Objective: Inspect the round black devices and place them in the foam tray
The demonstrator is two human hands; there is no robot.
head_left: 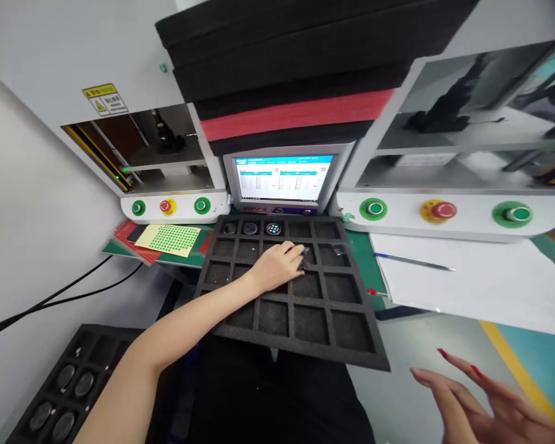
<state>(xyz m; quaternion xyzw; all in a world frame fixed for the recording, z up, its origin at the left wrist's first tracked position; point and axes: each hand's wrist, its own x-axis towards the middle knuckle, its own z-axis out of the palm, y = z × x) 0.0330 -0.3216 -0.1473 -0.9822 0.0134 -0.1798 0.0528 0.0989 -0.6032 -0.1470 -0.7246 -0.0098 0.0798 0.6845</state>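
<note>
In the middle of the head view, on the desk (481, 283) before the screen (284, 177), our left hand (280, 266) lies over the black foam tray (240, 320), its fingers curled down into a cell in the second row; they seem closed on a small dark part (304, 251), though the fingers hide most of it and we cannot tell its shape or which way it points. That part lies at the fingertips, just to the right of the knuckles — the left hand is plainly the nearer one. The tray's long axis runs away from us toward the machine; its far row holds three round parts (250, 229) side by side, and the other cells look bare. Our right hand (472, 401) hovers low at the right edge of the view, well apart from the tray, fingers spread and holding nothing. A pen (414, 262) rests on the white sheet to the right, its long axis running left to right. At lower left a second foam tray (97, 351) holds more round parts — well apart from both hands.
</note>
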